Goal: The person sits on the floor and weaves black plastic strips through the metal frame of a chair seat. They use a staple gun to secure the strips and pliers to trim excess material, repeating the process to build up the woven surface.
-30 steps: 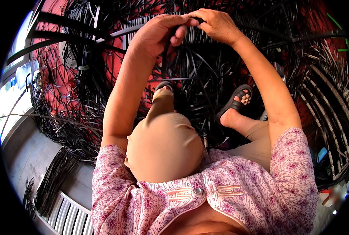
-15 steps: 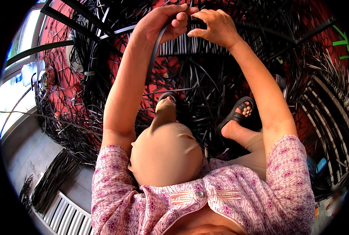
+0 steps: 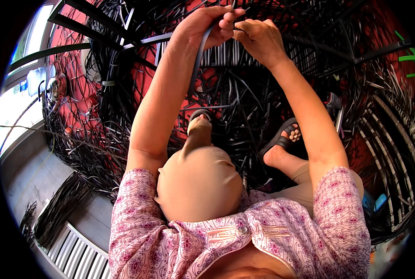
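My left hand [image 3: 207,25] is raised at the top middle and grips a flat black strip [image 3: 195,69] that hangs down along my forearm. My right hand [image 3: 261,39] is just to its right, fingers curled, pinching the same strip's upper end near a woven panel of black strips on a black metal frame [image 3: 282,56]. The fingertips of both hands nearly touch. My knees in beige trousers and my feet in black sandals [image 3: 282,137] lie below the hands.
Loose black strips [image 3: 95,139] are heaped on the red floor all around. A bundle of strips [image 3: 53,214] lies on grey concrete at lower left, by a white grating [image 3: 77,255]. Black frame bars [image 3: 91,14] cross the upper left.
Both hands have stayed together at the top and shifted slightly up and left on the strip; my view has tilted a little, bringing my right foot lower.
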Tool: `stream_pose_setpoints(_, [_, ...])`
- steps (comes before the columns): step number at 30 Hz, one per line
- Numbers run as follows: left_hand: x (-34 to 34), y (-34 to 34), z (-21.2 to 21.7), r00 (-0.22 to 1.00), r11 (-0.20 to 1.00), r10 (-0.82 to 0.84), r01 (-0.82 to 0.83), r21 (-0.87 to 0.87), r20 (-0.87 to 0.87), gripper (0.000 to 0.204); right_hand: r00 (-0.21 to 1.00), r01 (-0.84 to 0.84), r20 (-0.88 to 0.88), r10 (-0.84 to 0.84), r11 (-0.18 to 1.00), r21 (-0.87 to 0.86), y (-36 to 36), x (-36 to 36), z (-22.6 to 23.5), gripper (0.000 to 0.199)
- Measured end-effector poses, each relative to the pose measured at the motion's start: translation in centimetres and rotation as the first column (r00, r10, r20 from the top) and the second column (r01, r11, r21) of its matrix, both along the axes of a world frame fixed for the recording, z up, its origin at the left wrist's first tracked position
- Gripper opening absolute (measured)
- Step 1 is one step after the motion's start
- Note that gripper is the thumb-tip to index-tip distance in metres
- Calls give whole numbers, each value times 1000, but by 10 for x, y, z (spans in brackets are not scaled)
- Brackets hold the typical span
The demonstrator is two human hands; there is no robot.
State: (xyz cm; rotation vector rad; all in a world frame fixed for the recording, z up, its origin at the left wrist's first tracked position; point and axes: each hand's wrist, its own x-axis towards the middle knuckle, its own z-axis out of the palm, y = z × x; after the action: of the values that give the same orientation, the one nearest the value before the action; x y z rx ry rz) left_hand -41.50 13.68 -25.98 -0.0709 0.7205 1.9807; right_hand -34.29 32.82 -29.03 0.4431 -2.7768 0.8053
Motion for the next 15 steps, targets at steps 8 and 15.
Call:
stream_pose_setpoints(8, [-8, 11, -29, 950, 992, 63, -93, 86, 307, 33, 985, 142, 102, -136, 989, -49, -18, 4, 8, 28])
stream_pose_setpoints(15, [-1, 13, -31, 949, 987, 43, -89, 134, 314, 32, 896, 289, 355, -267, 957, -10, -23, -6, 8, 37])
